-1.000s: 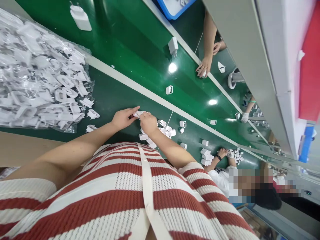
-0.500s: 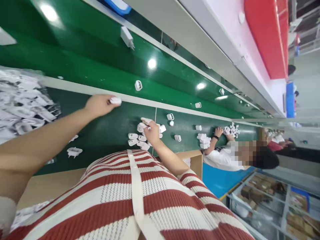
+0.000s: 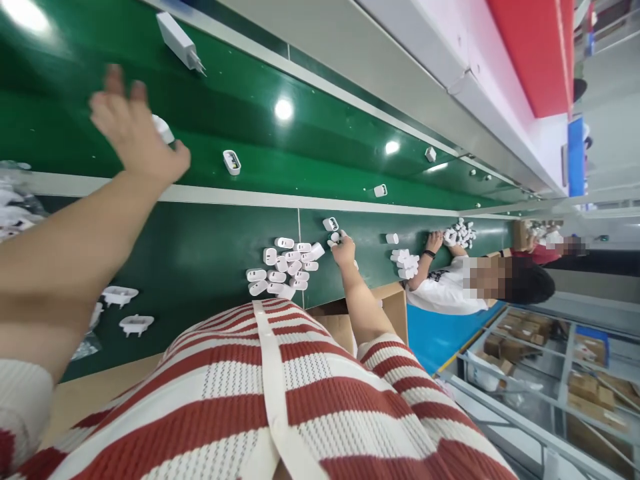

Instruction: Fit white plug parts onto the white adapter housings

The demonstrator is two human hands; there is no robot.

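Observation:
My left hand (image 3: 133, 137) is over the green conveyor belt, fingers spread and slightly blurred. A white charger piece (image 3: 163, 129) shows beside its thumb, partly covered by the hand and apparently not gripped. My right hand (image 3: 345, 251) is low over the dark green worktop, its fingers pinched around a small round white charger part (image 3: 334, 238). Just beyond those fingers lies an open-ended white charger housing (image 3: 331, 224). A cluster of white charger housings (image 3: 285, 263) lies left of my right hand, in front of my body.
On the belt are a long white charger with pins (image 3: 180, 41) and an open white housing (image 3: 232, 162). White pronged parts (image 3: 137, 325) lie near my left forearm, with a bag of parts (image 3: 17, 207) at the left edge. A co-worker (image 3: 445, 283) handles white pieces at right.
My left hand has moved from the belt's near edge out over the belt and opened, letting go of its white piece. My right hand has left the cluster and moved right to the small round part.

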